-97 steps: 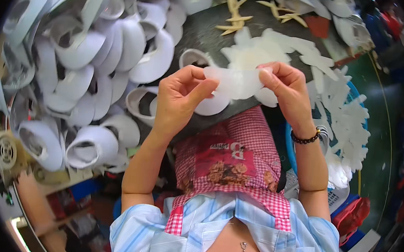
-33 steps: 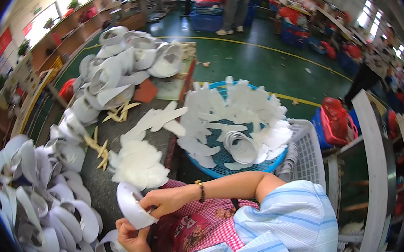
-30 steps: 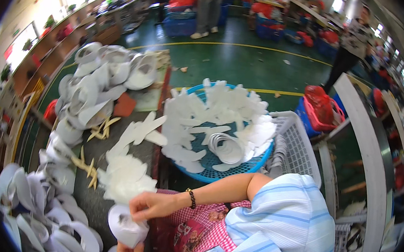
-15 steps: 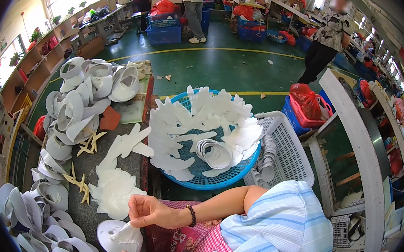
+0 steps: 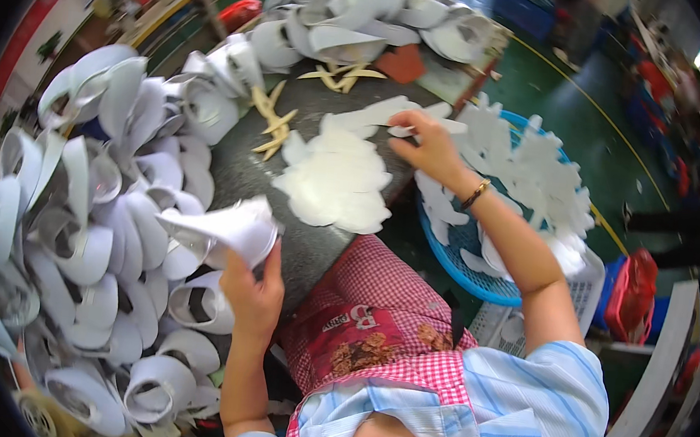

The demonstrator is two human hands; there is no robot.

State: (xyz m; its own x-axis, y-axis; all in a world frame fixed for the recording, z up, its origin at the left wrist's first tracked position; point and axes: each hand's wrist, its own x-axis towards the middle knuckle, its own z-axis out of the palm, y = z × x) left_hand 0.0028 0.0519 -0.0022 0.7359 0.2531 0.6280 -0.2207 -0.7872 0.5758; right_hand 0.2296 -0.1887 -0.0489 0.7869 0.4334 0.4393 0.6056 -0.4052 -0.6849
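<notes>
My left hand (image 5: 252, 289) grips a curved white shoe upper (image 5: 237, 229) from below, fingers wrapped round its side, above the left part of the dark work table. My right hand (image 5: 429, 149) is over the table's right edge, thumb and forefinger curled round the end of a flat white cut piece (image 5: 450, 126). Between the hands lies a fanned pile of flat white pieces (image 5: 337, 180). More white uppers (image 5: 137, 225) are heaped along the left side, and another heap (image 5: 343, 14) stands at the far end.
Thin cream strips (image 5: 273, 124) lie crossed beside the pile, near a reddish-brown piece (image 5: 403, 62). A blue basket (image 5: 477, 289) of flat white pieces stands right of the table, overlapping a white crate (image 5: 494, 331). A red bag (image 5: 633, 297) is farther right.
My view has turned left. My hands have parted: the left has carried the upper leftward and up, and the right has released it and reached to the flat pieces.
</notes>
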